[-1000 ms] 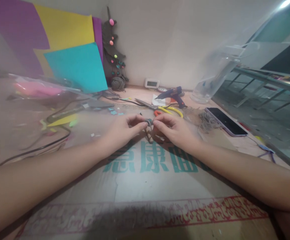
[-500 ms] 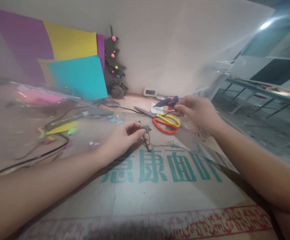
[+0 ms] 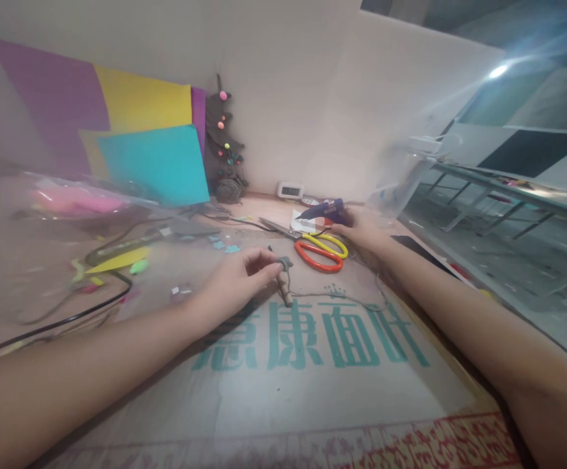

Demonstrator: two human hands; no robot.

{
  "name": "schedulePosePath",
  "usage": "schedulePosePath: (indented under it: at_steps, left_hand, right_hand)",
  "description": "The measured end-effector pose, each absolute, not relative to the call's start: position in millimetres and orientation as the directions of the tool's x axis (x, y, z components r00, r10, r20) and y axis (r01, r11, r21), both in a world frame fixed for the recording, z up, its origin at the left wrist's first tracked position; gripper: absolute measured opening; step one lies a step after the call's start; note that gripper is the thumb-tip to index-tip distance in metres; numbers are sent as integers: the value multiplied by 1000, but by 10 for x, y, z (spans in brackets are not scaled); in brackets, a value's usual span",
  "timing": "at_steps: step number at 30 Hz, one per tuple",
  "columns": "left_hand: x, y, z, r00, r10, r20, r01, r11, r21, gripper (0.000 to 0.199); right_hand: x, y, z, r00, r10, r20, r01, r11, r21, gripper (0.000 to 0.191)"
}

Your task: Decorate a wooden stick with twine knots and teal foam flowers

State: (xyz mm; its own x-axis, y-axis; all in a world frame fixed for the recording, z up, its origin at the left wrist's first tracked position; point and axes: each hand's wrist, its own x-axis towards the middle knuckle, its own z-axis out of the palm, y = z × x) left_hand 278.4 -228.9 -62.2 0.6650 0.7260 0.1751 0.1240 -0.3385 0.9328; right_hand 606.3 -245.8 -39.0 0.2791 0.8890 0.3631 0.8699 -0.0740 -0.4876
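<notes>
My left hand [image 3: 248, 277] pinches a short brown stick [image 3: 284, 293] with grey cord [image 3: 285, 263] wound at its upper end. A loose strand of that cord trails off to the right over the printed sheet. Farther back, my right hand [image 3: 365, 228] is closed at the rear of a dark blue glue gun [image 3: 323, 210], whose nozzle points left; the fingers are partly hidden. Between the hands lie scissors [image 3: 318, 253] with one yellow and one red handle, blades toward the back left.
A small white digital clock [image 3: 290, 190] stands by the wall, right of a dark tree-shaped ornament [image 3: 224, 143] with coloured balls. Coloured sheets [image 3: 153, 166] lean at the back left. A black cable [image 3: 68, 312], scraps and a plastic bag with pink material [image 3: 78, 198] lie left.
My right hand has lowered with the glue gun, slightly leftward, toward the tabletop behind the scissors. My left hand still holds the stick in about the same place. The view has shifted slightly.
</notes>
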Motion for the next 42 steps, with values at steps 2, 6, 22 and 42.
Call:
schedulePosePath:
  at_steps: [2, 6, 22, 42]
  left_hand:
    - [2784, -2287, -623, 679, 715, 167, 115, -328, 938, 23]
    - [2784, -2296, -611, 680, 715, 160, 115, -320, 940, 22]
    - [2769, -2309, -603, 654, 735, 178, 121, -334, 935, 20]
    - [2766, -2341, -517, 574, 791, 211, 168, -367, 915, 16]
  right_hand:
    - [6058, -2448, -442, 301, 887, 349, 868, -104, -485, 39]
    - [6061, -2482, -459, 343, 863, 371, 858, -127, -497, 37]
    - [5362, -3033, 20, 325, 855, 403, 671, 92, -736, 27]
    - [5051, -3447, -438, -32, 884, 467, 846, 273, -458, 17]
